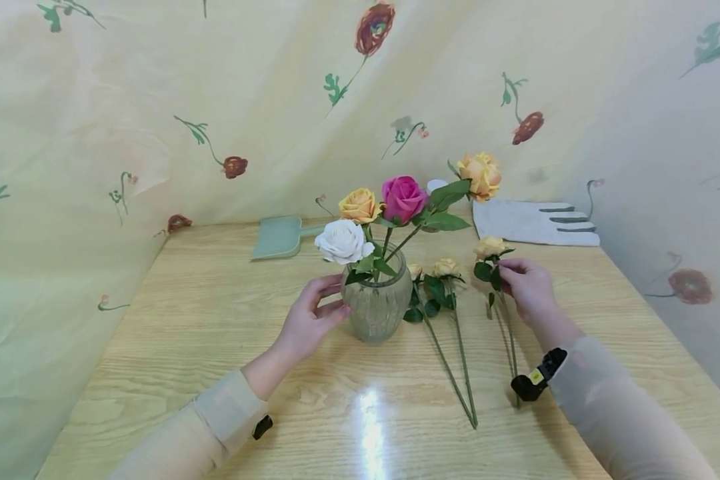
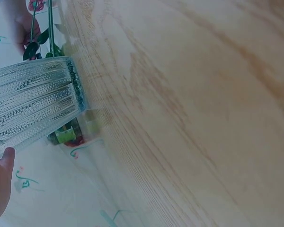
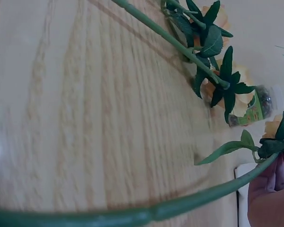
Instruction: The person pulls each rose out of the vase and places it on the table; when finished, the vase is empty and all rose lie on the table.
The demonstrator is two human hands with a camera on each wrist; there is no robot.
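A ribbed glass vase (image 1: 377,313) stands upright on the table, holding a white rose (image 1: 345,242), a yellow-orange rose (image 1: 360,205), a magenta rose (image 1: 404,199) and a peach-orange rose (image 1: 480,177) that leans right. My left hand (image 1: 312,319) holds the vase's left side, thumb in front and fingers further back; the left wrist view shows the thumb (image 2: 7,160) against the glass. My right hand (image 1: 527,288) pinches a pale yellow rose (image 1: 490,247) just below its bloom, and its stem (image 3: 203,196) trails toward me. Two more yellow roses (image 1: 447,268) lie between vase and right hand.
A pale green dustpan (image 1: 278,237) lies behind the vase to the left. White gloves (image 1: 531,223) lie at the back right. A jar with a white lid (image 1: 436,185) and green label stands behind the flowers. Flower-patterned cloth (image 1: 288,100) hangs along the table's back and sides.
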